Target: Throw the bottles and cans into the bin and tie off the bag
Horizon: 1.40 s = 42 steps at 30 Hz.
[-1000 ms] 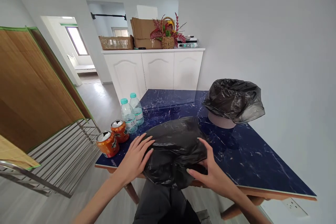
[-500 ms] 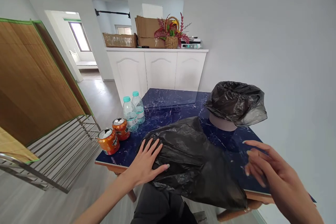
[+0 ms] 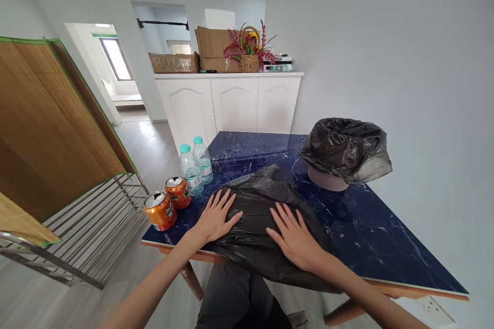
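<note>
A black plastic bag point(image 3: 252, 218) lies spread on the blue marbled table point(image 3: 386, 236), its near side hanging over the front edge. My left hand point(image 3: 216, 218) presses flat on the bag's left part, fingers spread. On its right part rests my right hand point(image 3: 295, 239), also flat with the fingers apart. Left of the bag stand two orange drink cans point(image 3: 160, 212), both opened at the top. Behind them are two clear water bottles point(image 3: 192, 172) with turquoise caps.
At the table's right rear stands a light-coloured bin point(image 3: 327, 180) lined with a black bag point(image 3: 343, 149). Beyond the table is a white cabinet point(image 3: 235, 103) with cardboard boxes point(image 3: 173, 62) and a flower basket point(image 3: 250, 63). A metal rack point(image 3: 111, 205) stands at left.
My right hand has come left from above the table's right side onto the bag. The bag's right part has been drawn inward, baring more table. My left hand stays on the bag.
</note>
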Motion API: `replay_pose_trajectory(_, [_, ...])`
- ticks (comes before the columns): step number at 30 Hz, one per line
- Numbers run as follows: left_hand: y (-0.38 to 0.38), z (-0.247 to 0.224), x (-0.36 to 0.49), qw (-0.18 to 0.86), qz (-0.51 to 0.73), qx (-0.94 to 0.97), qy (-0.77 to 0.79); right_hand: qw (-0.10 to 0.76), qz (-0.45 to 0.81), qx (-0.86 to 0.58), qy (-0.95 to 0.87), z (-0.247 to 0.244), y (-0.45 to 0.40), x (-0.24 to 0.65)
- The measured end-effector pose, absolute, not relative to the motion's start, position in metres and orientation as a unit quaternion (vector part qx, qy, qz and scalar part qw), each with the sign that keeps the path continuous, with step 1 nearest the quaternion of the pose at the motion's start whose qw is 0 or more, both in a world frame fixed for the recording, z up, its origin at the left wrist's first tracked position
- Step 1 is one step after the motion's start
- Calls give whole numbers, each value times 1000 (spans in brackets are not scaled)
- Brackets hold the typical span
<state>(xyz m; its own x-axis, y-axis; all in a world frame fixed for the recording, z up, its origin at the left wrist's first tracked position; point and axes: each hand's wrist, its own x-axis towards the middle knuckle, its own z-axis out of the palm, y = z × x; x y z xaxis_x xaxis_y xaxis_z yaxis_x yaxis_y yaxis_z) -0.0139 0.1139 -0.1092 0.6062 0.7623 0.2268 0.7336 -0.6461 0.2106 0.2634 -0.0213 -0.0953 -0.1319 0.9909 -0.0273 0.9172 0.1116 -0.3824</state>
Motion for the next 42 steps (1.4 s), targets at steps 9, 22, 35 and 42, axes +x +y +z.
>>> replay_pose_trajectory(9, [58,-75,-73,110,103,944,293,153,141,-506,-837,-99,-104,331])
replay_pose_trajectory(22, [38,-69,-49,267,236,851,387,169,131,-593,-776,36,-49,358])
replay_pose_trajectory(35, [56,-73,-24,-12,172,944,280,179,-46,-477,-859,-57,22,211])
replay_pose_trajectory(42, [72,-94,-53,16,115,952,285,158,53,-644,-746,-137,31,279])
